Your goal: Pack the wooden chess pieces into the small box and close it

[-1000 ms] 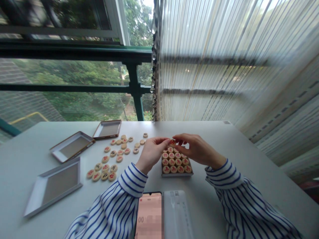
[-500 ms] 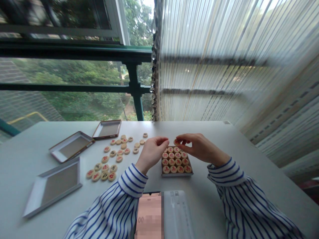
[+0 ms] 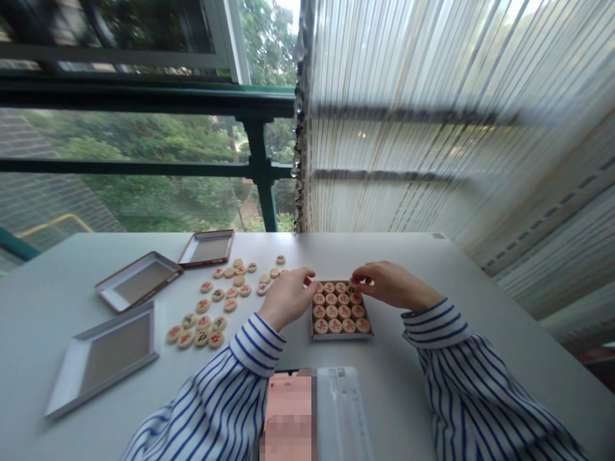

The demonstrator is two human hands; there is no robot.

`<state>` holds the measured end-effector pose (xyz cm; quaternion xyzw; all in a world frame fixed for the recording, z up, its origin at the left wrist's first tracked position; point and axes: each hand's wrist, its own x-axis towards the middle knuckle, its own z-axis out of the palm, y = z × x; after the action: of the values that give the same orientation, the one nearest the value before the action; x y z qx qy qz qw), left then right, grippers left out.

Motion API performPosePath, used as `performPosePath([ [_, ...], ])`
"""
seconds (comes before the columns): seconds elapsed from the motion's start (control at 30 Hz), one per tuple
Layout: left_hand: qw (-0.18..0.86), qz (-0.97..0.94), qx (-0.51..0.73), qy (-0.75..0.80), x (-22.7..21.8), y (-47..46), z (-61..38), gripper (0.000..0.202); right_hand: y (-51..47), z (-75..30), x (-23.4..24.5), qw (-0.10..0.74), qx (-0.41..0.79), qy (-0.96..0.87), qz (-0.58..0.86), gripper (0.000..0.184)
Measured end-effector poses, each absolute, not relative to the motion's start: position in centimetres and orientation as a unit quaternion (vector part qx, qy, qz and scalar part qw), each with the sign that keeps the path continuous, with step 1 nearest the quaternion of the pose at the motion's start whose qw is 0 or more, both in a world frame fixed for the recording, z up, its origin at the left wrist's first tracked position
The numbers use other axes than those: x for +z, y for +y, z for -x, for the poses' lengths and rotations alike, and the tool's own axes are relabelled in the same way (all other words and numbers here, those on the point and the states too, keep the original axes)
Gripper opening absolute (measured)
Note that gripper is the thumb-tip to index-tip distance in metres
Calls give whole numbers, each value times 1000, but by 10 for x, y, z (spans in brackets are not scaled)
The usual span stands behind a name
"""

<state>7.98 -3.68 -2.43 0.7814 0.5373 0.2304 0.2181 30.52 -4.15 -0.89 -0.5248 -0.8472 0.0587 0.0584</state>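
A shallow box (image 3: pixel 342 337) in front of me holds rows of round xiangqi pieces (image 3: pixel 344 312), most with red characters facing up. At its far right corner, my right hand (image 3: pixel 391 285) pinches a xiangqi piece (image 3: pixel 354 281) over the corner spot; the fingertips partly cover it. My left hand (image 3: pixel 288 296) is beside the box's far left corner, thumb and fingers apart, with nothing visible in it. Loose xiangqi pieces (image 3: pixel 202 305) lie scattered on the table to the left, some showing red characters, some black, some blank.
Three shallow trays or lids lie at left: a near grey one (image 3: pixel 115 355), a middle one (image 3: pixel 141 282) and a far one (image 3: pixel 209 248). A phone (image 3: pixel 291 410) and a white case (image 3: pixel 343 410) are at the white table's (image 3: pixel 408 397) near edge. A string curtain (image 3: pixel 408 141) hangs behind.
My right hand has brought the xiangqi piece right and down, from above the box's far edge to its far right corner. My left hand has shifted slightly left and down.
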Motion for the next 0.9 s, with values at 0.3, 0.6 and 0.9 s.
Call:
performPosePath([
  [0.3, 208, -794, 167, 546, -29, -39, -81, 35, -39, -307, -14, 30, 67, -843, 533, 27],
  [0.6, 195, -804, 158, 540, -32, -37, -80, 35, -39, -307, -15, 23, 68, -843, 533, 29],
  [0.9, 193, -805, 142, 543, -30, -39, -81, 34, -36, -308, -16, 20, 72, -844, 531, 30],
])
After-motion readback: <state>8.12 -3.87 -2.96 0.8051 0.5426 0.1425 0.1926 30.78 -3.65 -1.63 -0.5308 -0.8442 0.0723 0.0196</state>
